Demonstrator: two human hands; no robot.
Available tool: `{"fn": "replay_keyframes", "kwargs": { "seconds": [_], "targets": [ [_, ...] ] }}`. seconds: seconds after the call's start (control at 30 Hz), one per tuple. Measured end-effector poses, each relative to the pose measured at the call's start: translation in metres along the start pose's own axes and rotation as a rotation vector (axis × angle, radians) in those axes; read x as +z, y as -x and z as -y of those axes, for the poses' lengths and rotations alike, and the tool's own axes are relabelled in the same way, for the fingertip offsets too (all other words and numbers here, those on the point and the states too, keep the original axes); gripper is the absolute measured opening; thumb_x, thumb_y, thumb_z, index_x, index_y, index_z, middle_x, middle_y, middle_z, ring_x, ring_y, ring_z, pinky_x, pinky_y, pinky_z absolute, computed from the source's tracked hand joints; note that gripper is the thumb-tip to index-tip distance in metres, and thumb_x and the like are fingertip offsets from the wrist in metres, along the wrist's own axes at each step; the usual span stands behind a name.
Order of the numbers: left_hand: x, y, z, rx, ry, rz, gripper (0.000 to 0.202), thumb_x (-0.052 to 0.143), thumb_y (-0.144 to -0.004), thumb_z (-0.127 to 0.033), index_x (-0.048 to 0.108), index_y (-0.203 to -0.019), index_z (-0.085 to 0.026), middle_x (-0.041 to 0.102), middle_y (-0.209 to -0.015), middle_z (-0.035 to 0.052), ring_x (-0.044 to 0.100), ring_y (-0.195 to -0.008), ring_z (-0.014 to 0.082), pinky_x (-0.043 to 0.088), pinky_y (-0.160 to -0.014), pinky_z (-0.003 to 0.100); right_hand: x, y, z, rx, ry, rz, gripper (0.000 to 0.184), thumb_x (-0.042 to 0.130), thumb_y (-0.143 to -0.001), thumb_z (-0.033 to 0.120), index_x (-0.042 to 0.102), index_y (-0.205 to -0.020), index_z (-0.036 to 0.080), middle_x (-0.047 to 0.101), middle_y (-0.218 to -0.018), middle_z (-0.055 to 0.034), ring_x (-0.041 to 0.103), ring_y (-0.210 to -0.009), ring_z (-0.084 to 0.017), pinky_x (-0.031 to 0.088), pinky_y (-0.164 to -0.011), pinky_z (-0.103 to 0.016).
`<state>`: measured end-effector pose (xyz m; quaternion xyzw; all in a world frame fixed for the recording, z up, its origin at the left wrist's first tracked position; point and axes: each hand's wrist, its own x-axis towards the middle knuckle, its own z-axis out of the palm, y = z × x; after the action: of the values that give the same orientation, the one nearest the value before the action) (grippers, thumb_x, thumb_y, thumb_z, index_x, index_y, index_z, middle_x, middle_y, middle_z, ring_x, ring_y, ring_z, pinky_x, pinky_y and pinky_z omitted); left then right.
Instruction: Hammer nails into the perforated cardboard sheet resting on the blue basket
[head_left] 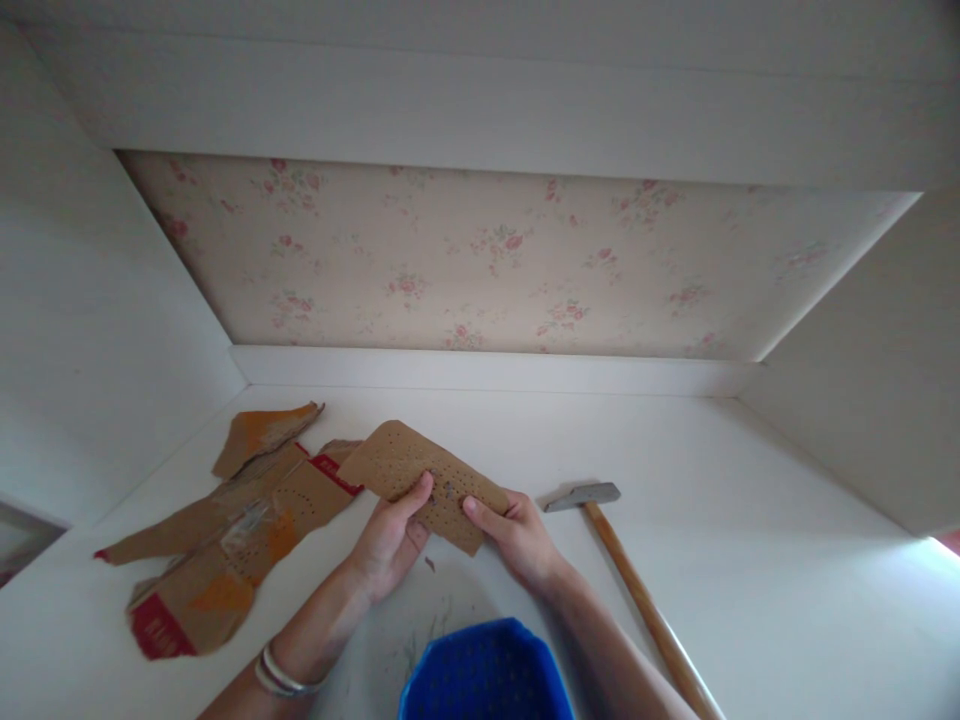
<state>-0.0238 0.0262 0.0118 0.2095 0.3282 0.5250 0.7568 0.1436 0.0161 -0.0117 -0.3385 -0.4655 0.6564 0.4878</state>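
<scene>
Between both hands is a flat piece of brown cardboard (405, 455), dotted with many small punched holes and some dark specks near its middle. My left hand (390, 540) grips its lower left edge, thumb on top and fingers underneath. On the right side, my right hand (517, 535) pinches it the same way, thumb pressed on the face. The cardboard is tilted above the white surface. Just below the hands stands a blue plastic basket (487, 665) with a perforated bottom, cut off by the frame's lower edge.
Torn cardboard scraps (247, 540) with red print and orange stains lie to the left. A hammer (630, 570) with a wooden handle rests on the right. Dark crumbs mark the white surface (750, 520). White walls and a floral panel (495, 270) enclose the back.
</scene>
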Motion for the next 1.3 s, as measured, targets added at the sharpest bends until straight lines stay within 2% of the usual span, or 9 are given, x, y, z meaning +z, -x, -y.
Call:
{"fn": "replay_keyframes", "kwargs": {
  "seconds": [0.33, 0.6, 0.9, 1.17, 1.3],
  "targets": [
    [-0.0006, 0.0003, 0.0007, 0.028, -0.006, -0.001, 0.027, 0.077, -0.077, -0.022, 0.068, -0.101, -0.013, 0.076, -0.104, 0.0104, 0.069, -0.105, 0.0274, 0.053, -0.097, 0.040, 0.0016, -0.0002, -0.0019, -0.015, 0.016, -0.009, 0.032, 0.073, -0.082, 0.044, 0.077, -0.101, 0.019, 0.077, -0.089, -0.0026, 0.066, -0.081, -0.019, 0.049, -0.079, -0.032],
    [0.0024, 0.0021, 0.0001, 0.014, 0.013, 0.028, 0.029, 0.072, -0.082, -0.018, 0.068, -0.110, -0.014, 0.075, -0.108, 0.0106, 0.069, -0.104, 0.0270, 0.053, -0.096, 0.040, -0.0013, 0.0012, -0.0013, -0.014, 0.053, -0.030, 0.032, 0.072, -0.083, 0.044, 0.078, -0.100, 0.017, 0.075, -0.082, -0.0017, 0.063, -0.075, -0.018, 0.048, -0.074, -0.031],
    [0.0034, 0.0004, -0.0004, -0.005, 0.019, 0.017, 0.030, 0.069, -0.083, -0.018, 0.067, -0.113, -0.013, 0.073, -0.113, 0.0110, 0.069, -0.104, 0.0265, 0.053, -0.096, 0.040, -0.0013, 0.0011, -0.0005, -0.004, 0.045, -0.005, 0.034, 0.072, -0.083, 0.045, 0.077, -0.103, 0.018, 0.075, -0.086, -0.0029, 0.065, -0.080, -0.020, 0.049, -0.079, -0.034],
    [0.0023, -0.0004, 0.0003, 0.033, 0.013, -0.002, 0.032, 0.073, -0.079, -0.016, 0.068, -0.110, -0.014, 0.075, -0.105, 0.0090, 0.070, -0.101, 0.0252, 0.053, -0.096, 0.038, -0.0009, 0.0009, 0.0000, -0.008, 0.051, -0.007, 0.035, 0.072, -0.082, 0.045, 0.077, -0.105, 0.019, 0.076, -0.088, -0.0027, 0.066, -0.081, -0.020, 0.049, -0.080, -0.034],
    [0.0003, -0.0001, 0.0015, 0.030, -0.013, 0.010, 0.026, 0.075, -0.078, -0.019, 0.070, -0.102, -0.013, 0.076, -0.102, 0.0094, 0.072, -0.096, 0.0256, 0.054, -0.094, 0.039, -0.0021, 0.0004, -0.0018, -0.006, 0.057, -0.005, 0.033, 0.072, -0.083, 0.043, 0.077, -0.105, 0.019, 0.076, -0.086, -0.0019, 0.065, -0.076, -0.019, 0.049, -0.078, -0.034]
  ]
}}
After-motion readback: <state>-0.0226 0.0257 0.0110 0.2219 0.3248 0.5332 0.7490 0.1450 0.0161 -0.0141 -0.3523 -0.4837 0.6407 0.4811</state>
